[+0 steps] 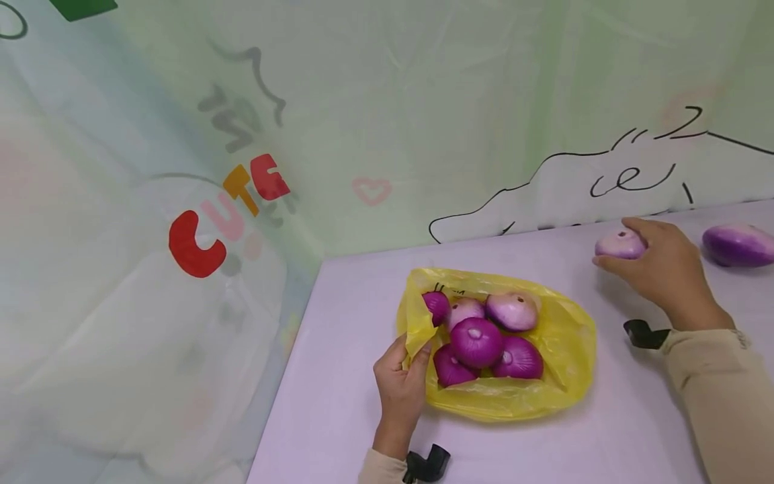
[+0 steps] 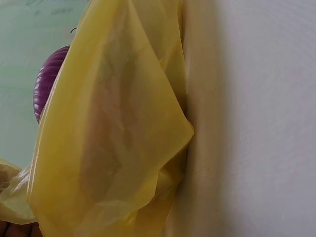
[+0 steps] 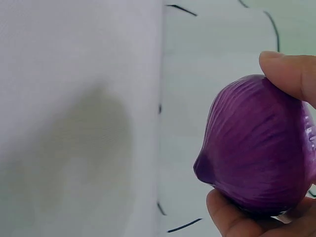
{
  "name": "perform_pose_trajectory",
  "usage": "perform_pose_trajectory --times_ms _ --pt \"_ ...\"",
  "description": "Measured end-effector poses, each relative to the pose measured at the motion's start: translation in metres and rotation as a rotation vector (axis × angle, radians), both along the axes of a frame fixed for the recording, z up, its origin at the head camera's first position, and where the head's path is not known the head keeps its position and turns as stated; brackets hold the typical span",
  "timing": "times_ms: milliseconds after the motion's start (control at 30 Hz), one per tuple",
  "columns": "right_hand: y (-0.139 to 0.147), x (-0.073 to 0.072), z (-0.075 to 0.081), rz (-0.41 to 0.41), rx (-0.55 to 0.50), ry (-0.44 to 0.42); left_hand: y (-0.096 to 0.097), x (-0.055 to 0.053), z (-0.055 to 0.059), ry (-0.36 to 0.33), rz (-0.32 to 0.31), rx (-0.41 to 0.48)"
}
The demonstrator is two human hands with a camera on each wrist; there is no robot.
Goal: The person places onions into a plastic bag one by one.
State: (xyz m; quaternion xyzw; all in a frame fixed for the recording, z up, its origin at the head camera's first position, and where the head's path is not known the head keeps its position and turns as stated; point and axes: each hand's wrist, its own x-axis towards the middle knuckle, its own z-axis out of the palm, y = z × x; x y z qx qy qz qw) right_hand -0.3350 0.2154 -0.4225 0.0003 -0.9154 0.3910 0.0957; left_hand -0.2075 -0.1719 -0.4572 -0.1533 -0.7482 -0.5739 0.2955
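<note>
My left hand [image 1: 400,386] pinches the left rim of a yellow plastic bag [image 1: 571,349] that lies wide open on the table. Several purple onions [image 1: 477,342] are heaped inside it. Up close in the left wrist view, the bag [image 2: 113,138] fills the middle, and part of an onion [image 2: 49,81] shows behind its edge. To the right of the bag, near the wall, my right hand [image 1: 671,265] grips another onion [image 1: 621,243] between thumb and fingers. That onion [image 3: 252,148] is held above the table, its pointed end facing away from the palm in the right wrist view.
A rounded purple and pale vegetable [image 1: 739,245] lies at the far right, just past my right hand. The lilac-covered table [image 1: 345,309] meets a printed cloth backdrop [image 1: 387,134] at the back. Black camera mounts [image 1: 646,334] stick out from both wrists.
</note>
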Motion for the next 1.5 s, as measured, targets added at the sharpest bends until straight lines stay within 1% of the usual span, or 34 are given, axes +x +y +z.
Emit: perform_pose_trajectory --times_ms 100,200,333,433,467,600,633,667,733,833,1000,1100,1367,1500 --pt "-0.004 0.005 0.008 0.003 -0.001 0.003 0.000 0.000 0.000 -0.002 -0.002 0.000" --pt "-0.009 0.009 0.017 0.010 0.002 0.027 -0.001 0.000 -0.001 0.007 -0.002 -0.004" --pt "-0.018 0.013 0.028 0.021 0.000 0.047 -0.001 0.000 -0.001 0.000 0.003 -0.007" --pt "-0.026 0.016 0.034 0.033 -0.003 0.056 -0.001 0.000 -0.001 -0.006 0.005 -0.011" --pt "-0.028 0.016 0.036 0.038 -0.008 0.059 -0.001 0.000 -0.001 0.002 0.006 -0.017" --pt "-0.035 0.019 0.040 0.058 -0.011 0.067 -0.001 0.000 -0.002 0.018 0.000 -0.022" --pt "-0.036 0.019 0.040 0.062 -0.010 0.066 -0.001 0.000 -0.002 0.010 0.000 -0.017" --pt "-0.037 0.020 0.041 0.065 -0.010 0.066 -0.001 0.000 -0.002 0.017 0.000 -0.020" --pt "-0.039 0.021 0.042 0.067 -0.007 0.066 0.000 0.000 -0.001 0.001 -0.001 -0.010" --pt "-0.040 0.023 0.044 0.069 -0.009 0.073 0.000 0.001 0.000 0.005 -0.001 -0.012" --pt "-0.044 0.028 0.051 0.084 -0.016 0.117 -0.001 0.000 -0.001 0.012 -0.004 -0.015" --pt "-0.047 0.030 0.055 0.097 -0.020 0.145 -0.001 0.000 -0.001 0.004 -0.003 -0.016" --pt "-0.054 0.036 0.062 0.116 -0.017 0.161 0.000 0.001 0.000 -0.017 -0.006 -0.010" --pt "-0.058 0.039 0.065 0.120 -0.022 0.169 -0.001 0.000 0.000 -0.013 -0.011 -0.006"
